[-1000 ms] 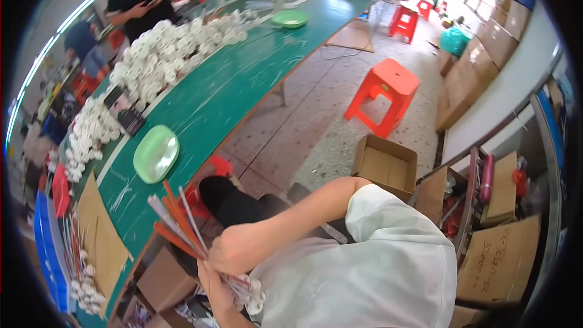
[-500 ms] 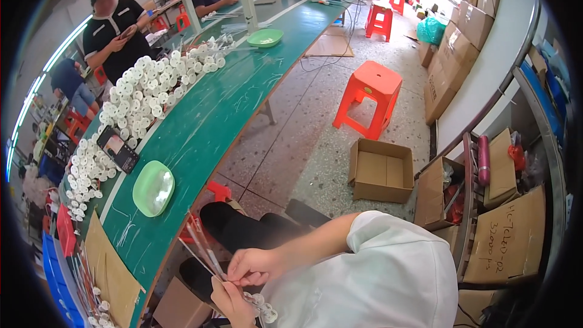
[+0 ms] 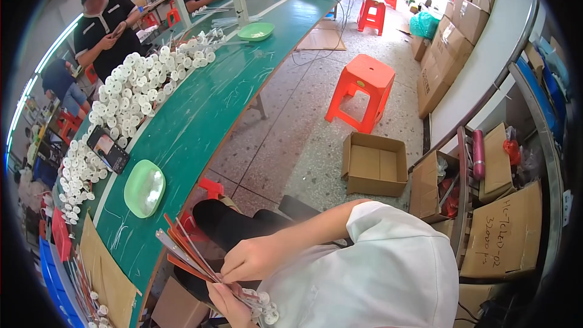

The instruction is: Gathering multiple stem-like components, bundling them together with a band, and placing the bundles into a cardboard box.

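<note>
Over my lap, my left hand (image 3: 229, 304) is closed round a bundle of thin strips and wires (image 3: 189, 250), orange, grey and white. White round discs (image 3: 265, 308) at the bundle's lower end stick out beside that hand, close to my shirt. Just above it, my right hand (image 3: 248, 260) is closed in a pinch against the strips. What its fingertips hold is hidden. The strips fan out toward the edge of the green table (image 3: 182, 146). A light green dish (image 3: 144, 189) with small shiny contents stands on the table nearby.
A large heap of white disc-ended pieces (image 3: 136, 88) covers the table's left side, with a phone (image 3: 108, 149) against it. Cardboard (image 3: 109, 267) lies near me. A red stool (image 3: 364, 88) and open carton (image 3: 376, 164) stand right. Two people (image 3: 100, 24) are across the table.
The bundle's strips have fanned out wider and more orange ones show. My right hand has shifted slightly left. The whole view has turned a little, moving the surroundings left.
</note>
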